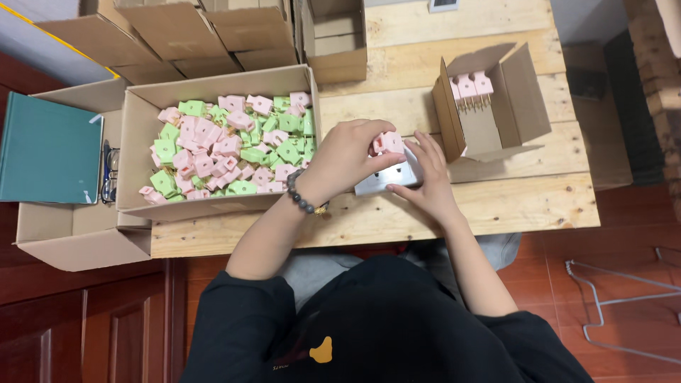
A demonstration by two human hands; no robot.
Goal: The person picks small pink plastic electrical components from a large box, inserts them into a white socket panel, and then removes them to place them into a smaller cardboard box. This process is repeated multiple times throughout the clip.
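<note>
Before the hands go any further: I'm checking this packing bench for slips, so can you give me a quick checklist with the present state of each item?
1. Pink plug held in both hands: ok, left hand covers it from above, right hand steadies it from the side.
2. Grey metal plate under the plug: ok, flat on the wooden table.
3. Small open box: ok, three pink plugs stand in a row at its back, with room in front.
4. Large box of pink and green plugs: ok, well stocked, beside the left hand.
5. Plug's prongs undamaged: cannot tell, hidden by fingers.
</note>
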